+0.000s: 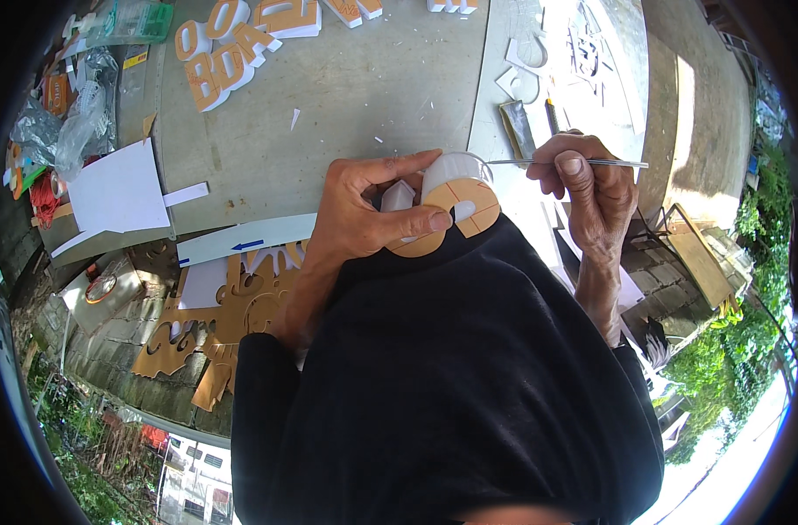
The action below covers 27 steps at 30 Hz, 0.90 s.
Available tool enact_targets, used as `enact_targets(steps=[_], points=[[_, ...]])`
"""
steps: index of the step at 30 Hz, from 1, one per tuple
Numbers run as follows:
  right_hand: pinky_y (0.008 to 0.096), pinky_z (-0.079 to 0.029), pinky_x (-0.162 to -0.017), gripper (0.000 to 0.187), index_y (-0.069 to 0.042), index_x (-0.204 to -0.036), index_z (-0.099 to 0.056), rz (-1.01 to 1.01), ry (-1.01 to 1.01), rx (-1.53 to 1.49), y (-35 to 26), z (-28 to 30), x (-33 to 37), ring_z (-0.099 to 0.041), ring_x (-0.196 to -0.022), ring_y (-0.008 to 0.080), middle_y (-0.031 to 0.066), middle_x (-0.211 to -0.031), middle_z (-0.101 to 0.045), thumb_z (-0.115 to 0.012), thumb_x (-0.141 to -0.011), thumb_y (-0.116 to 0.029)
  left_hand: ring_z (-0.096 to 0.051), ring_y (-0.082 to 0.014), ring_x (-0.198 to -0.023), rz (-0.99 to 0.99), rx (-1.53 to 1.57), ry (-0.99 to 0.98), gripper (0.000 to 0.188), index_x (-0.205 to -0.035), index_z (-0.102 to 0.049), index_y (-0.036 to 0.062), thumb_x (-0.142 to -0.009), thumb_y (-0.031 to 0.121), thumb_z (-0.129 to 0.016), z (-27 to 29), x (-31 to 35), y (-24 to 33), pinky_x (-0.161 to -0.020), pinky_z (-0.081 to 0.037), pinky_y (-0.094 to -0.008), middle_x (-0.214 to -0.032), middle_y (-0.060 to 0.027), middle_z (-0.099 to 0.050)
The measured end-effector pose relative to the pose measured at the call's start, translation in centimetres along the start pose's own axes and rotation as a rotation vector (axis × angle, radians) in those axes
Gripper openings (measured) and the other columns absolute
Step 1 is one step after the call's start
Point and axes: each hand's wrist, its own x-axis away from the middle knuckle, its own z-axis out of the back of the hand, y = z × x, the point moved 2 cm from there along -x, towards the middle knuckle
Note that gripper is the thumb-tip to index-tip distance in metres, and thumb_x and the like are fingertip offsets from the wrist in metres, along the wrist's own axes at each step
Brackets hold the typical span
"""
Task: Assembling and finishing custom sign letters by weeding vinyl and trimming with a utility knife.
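Note:
My left hand (357, 206) grips a three-dimensional letter (479, 203) with white sides and a brown paper-covered face marked with red lines. Its thumb presses on the brown face, while the forefinger lies along the white side wall. The letter is tilted just in front of my dark shirt, over the table's near edge. In the closed fingers of my right hand (591, 188) is a thin metal rod (625, 164), held almost level. The rod's left end reaches the upper right rim of the letter's white side; whether it touches I cannot tell.
Several brown-faced white letters (208, 80) stand at the table's far left. White cut-outs (526, 66) and a knife (552, 115) lie right. At left are a white sheet (114, 197) and clear plastic bags (88, 118). Brown cut sheets (241, 311) lie below the table's edge.

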Motion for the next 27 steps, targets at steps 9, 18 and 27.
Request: enact_targets(steps=[9,18,27], points=[[0.0266,-0.052,-0.056,0.028,-0.004,-0.097,-0.07,0.22,-0.103,-0.009,1.0,-1.9,-0.8,-0.062,-0.065,0.0118,0.0084,-0.08,-0.071,-0.058,-0.101,-0.029,-0.075,-0.0246,-0.085,-0.008,-0.066,-0.066,0.057,-0.119,-0.068,-0.0088,-0.076,0.023,-0.089,-0.4,-0.6,0.5,-0.075,-0.061,-0.0341,-0.1,-0.0229,-0.074],[0.0295,-0.058,-0.058,0.03,-0.01,-0.097,-0.069,0.094,-0.002,0.029,1.1,-1.2,0.5,-0.068,-0.065,0.0149,0.0048,-0.085,-0.073,-0.055,-0.1,-0.036,-0.075,-0.021,-0.081,0.074,0.107,0.069,0.054,-0.122,-0.066,-0.0086,-0.075,0.007,-0.087,0.9,-0.4,-0.1,-0.07,-0.06,-0.0294,-0.098,-0.0223,-0.075],[0.0318,-0.053,-0.056,0.015,-0.002,-0.101,-0.057,0.286,0.129,0.129,0.5,-3.2,3.0,-0.065,-0.066,0.0206,0.0097,-0.08,-0.068,-0.059,-0.1,-0.017,-0.074,-0.0192,-0.088,0.134,0.236,0.2,0.054,-0.124,-0.064,-0.0085,-0.076,0.005,-0.085,1.0,-0.1,0.0,-0.079,-0.059,-0.0299,-0.103,-0.0205,-0.074]])
